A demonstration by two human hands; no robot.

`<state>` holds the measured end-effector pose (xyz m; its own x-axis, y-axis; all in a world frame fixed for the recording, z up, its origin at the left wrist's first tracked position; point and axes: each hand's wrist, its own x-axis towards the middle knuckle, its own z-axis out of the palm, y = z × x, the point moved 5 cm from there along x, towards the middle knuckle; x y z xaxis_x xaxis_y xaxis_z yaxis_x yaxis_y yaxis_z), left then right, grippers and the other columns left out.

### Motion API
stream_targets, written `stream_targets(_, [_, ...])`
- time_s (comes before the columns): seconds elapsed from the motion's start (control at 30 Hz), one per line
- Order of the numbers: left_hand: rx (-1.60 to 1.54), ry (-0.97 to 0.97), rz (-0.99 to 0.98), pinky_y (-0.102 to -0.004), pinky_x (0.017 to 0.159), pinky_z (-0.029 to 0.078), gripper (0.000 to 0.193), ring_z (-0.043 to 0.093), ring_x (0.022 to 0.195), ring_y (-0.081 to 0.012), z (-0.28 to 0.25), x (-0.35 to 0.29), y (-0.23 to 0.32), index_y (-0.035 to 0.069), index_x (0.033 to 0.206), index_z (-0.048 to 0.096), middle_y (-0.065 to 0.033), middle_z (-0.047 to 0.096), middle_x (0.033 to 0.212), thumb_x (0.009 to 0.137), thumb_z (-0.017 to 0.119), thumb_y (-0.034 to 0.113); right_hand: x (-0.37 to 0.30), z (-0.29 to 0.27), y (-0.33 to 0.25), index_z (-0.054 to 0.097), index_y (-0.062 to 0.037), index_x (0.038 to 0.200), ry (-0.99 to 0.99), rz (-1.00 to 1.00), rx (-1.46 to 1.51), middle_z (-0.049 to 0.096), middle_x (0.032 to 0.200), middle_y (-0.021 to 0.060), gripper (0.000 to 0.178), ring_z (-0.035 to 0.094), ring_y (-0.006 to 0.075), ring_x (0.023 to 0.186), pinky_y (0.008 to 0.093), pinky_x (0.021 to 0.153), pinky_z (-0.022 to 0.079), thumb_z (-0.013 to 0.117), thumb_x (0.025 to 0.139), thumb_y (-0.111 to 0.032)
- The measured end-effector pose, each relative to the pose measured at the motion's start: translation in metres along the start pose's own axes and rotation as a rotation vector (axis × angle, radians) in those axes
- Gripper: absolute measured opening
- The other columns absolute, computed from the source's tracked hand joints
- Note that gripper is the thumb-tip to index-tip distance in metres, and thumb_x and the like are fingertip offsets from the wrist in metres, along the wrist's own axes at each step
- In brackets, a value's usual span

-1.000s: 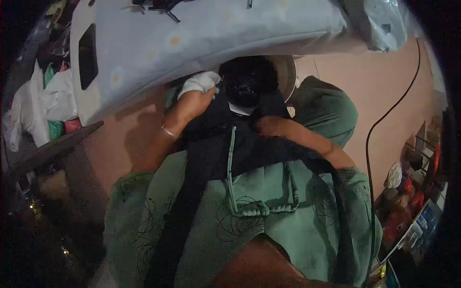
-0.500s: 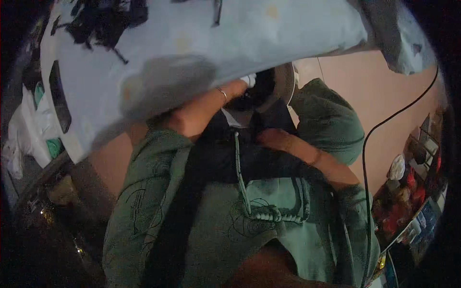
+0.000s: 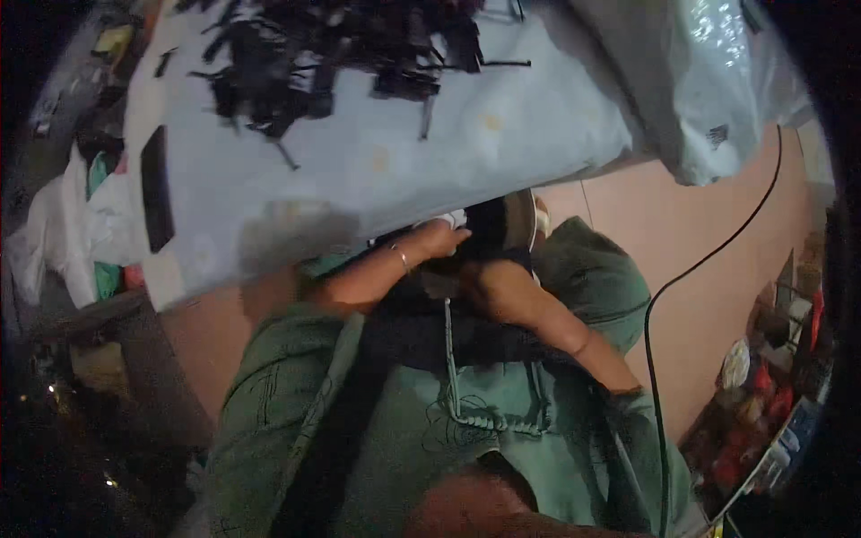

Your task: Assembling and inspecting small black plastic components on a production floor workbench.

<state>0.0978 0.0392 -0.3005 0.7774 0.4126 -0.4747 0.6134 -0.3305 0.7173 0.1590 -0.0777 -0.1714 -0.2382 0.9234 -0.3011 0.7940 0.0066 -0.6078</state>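
My left hand (image 3: 439,238), with a thin bracelet at its wrist, reaches under the table's near edge. Its fingers are closed at a small white thing (image 3: 456,218), whose kind I cannot make out. Just right of it, over my lap, is a dark round opening, perhaps a container (image 3: 518,221), with a pale rim and black inside. My right hand (image 3: 502,278) is bent inward close to my body, below that opening. Its fingers are in shadow and blurred, so what they hold, if anything, is hidden.
A table with a pale cover (image 3: 466,134) spans the top, bearing a heap of black strips (image 3: 296,72). A grey plastic bag (image 3: 717,117) hangs over its right corner. A black cable (image 3: 700,260) runs down the right side. White bags (image 3: 63,224) lie at the left.
The view has shifted, so the table and black strips show more fully. My right hand has risen toward the dark opening. My left hand still keeps to the white thing.
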Motion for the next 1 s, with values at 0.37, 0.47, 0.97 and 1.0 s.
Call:
stream_targets(0.37, [-0.540, 0.365, 0.086, -0.0230, 0.053, 0.044, 0.026, 0.052, 0.057, -0.0113, -0.085, -0.143, 0.134, 0.002, 0.109, 0.046, -0.0043, 0.054, 0.079, 0.084, 0.050, 0.006, -0.020, -0.082, -0.076, 0.052, -0.0037, 0.087, 0.758, -0.315, 0.241, 0.059, 0.077, 0.0145, 0.018, 0.059, 0.0308, 0.071, 0.0340, 0.059, 0.047, 0.063, 0.075, -0.012])
stream_targets(0.47, [-0.830, 0.370, 0.372, -0.0220, 0.045, 0.042, 0.027, 0.050, 0.049, -0.0082, -0.095, -0.179, 0.152, 0.002, 0.110, 0.045, -0.0022, 0.053, 0.070, 0.083, 0.048, 0.004, -0.025, -0.094, -0.088, 0.050, -0.0022, 0.077, 0.913, -0.071, 0.459, 0.054, 0.063, 0.0121, 0.016, 0.054, 0.0222, 0.056, 0.0298, 0.053, 0.043, 0.062, 0.077, -0.012])
stream_targets(0.97, [-0.105, 0.781, 0.583, -0.0317, 0.071, 0.046, 0.026, 0.057, 0.079, -0.0236, -0.112, -0.240, 0.171, -0.002, 0.101, 0.054, -0.0150, 0.059, 0.092, 0.076, 0.054, 0.008, -0.023, -0.080, -0.116, 0.050, -0.0001, 0.076, 0.532, -0.172, 0.542, 0.041, 0.061, 0.0017, 0.025, 0.036, 0.0078, 0.059, 0.0254, 0.052, 0.035, 0.046, 0.090, -0.020])
stream_targets(1.0, [0.009, 0.835, 0.606, -0.0346, 0.073, 0.046, 0.025, 0.058, 0.082, -0.0300, -0.112, -0.240, 0.173, -0.002, 0.097, 0.055, -0.0190, 0.058, 0.095, 0.075, 0.054, 0.009, -0.020, -0.074, -0.110, 0.051, -0.0012, 0.077, 0.532, -0.148, 0.621, 0.041, 0.064, -0.0052, 0.024, 0.036, 0.0045, 0.063, 0.0216, 0.055, 0.034, 0.045, 0.091, -0.020])
